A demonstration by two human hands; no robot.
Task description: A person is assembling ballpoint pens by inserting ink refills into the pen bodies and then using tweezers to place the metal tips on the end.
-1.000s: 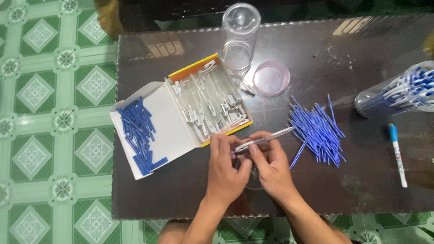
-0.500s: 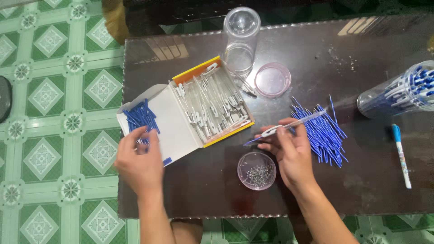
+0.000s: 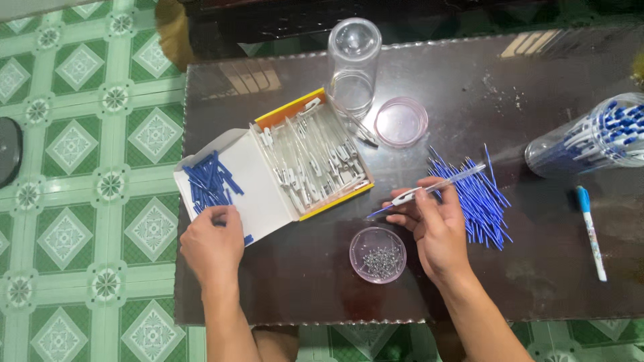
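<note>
So the half-built pen (image 3: 436,186) is now in the right hand (image 3: 436,228) alone, grip pinched around the white clip end with the clear barrel slanting up and away and a thin blue tip poking out toward the box. 1 second ago both hands were working it together over the middle of the desk; since then the left hand (image 3: 213,245) has let go and gone over to the pile of small blue caps (image 3: 209,184) on the open flap of the box (image 3: 268,181), fingers curled down at the near edge of that pile. I can't tell if it has actually pinched 1 yet or is just touching them. Looks to me like the barrel part is sorted and the next piece is being fetched. The pen itself is see-through, skinny, white at the clip, blue refill visible inside. Just below the right grip sits a little round clear dish of tiny metal bits (image 3: 378,255). Just past its far side is the heap of loose blue refills (image 3: 479,201). The box tray beside the grip holds clear empty barrels (image 3: 315,157). Further off: a pink lid (image 3: 400,121), a tall clear jar (image 3: 353,64), another jar on its side full of finished pens (image 3: 594,137), and 1 finished pen (image 3: 590,231) lying alone on the dark desk (image 3: 550,281).
</note>
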